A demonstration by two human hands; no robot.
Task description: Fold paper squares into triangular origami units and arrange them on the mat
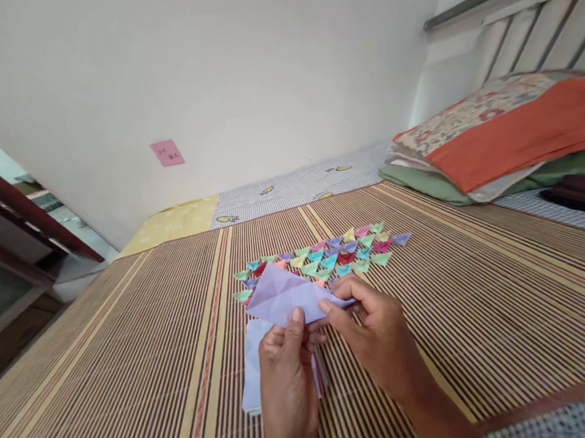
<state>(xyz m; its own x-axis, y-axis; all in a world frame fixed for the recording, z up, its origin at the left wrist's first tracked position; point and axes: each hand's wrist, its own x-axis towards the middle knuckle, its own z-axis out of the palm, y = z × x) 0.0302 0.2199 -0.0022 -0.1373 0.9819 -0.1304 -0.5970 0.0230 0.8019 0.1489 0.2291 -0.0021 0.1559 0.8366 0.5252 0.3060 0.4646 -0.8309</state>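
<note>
A folded sheet of lavender paper [282, 296], roughly triangular, is held up between both hands. My left hand [289, 366] pinches its lower edge, thumb on top and fingers underneath. My right hand [373, 327] grips the pointed right end between thumb and fingers. Below and partly behind my left hand lies a stack of paper sheets [253, 368], pale blue on top, with coloured edges showing at its right side. Beyond the held paper, several small folded paper pieces [346, 258] in many colours lie in rows on the striped mat [180, 333]; the held paper hides some of them.
Folded bedding with an orange and floral cover [521, 123] is piled at the right, beside a dark folded cloth [584, 192]. A white wall [263, 81] with a pink note [167, 153] stands behind the mat. Dark wooden furniture [12, 298] is at the left.
</note>
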